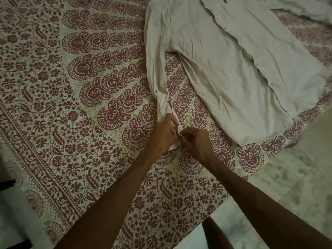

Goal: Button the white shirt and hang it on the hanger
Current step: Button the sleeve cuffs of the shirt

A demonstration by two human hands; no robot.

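Shirts: one white shirt (224,56), by the bedspread's right edge.
Sleeves: two, a near sleeve (156,60) and a far sleeve (305,8).
Cuffs: one cuff (173,123) in view, held in both hands.
Hands: two, left hand (162,135) and right hand (195,142).
Bedspreads: one patterned bedspread (71,105).
Emblems: one chest emblem (224,1).
Buttons: perhaps three buttons (225,29) along the placket; too faint to count surely.

Shirt (233,60) cut at top edge — cuff (174,124) half hidden by left hand (162,133), right hand (195,142).
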